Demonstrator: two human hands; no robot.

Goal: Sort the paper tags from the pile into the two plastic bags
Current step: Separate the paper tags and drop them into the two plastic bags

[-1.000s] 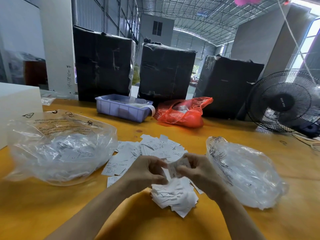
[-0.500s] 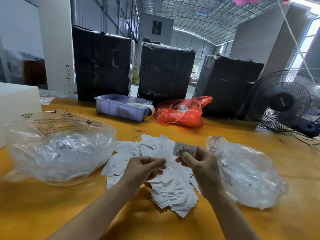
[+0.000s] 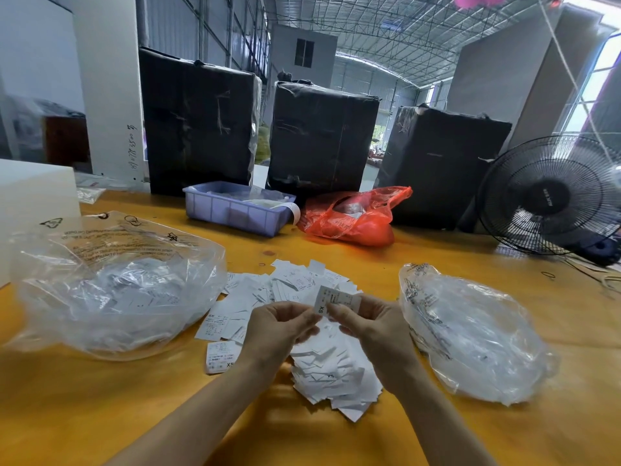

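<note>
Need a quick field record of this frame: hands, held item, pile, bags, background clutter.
left hand: fingers curled, at the left edge of the held tag
right hand: pinches the held tag
held tag: white, "XS" printed, above the pile
pile: loose white paper tags on the yellow table, between the two bags
left bag: clear plastic, tags inside
right bag: clear plastic, contents unclear
background: purple tray, red bag, black fan
</note>
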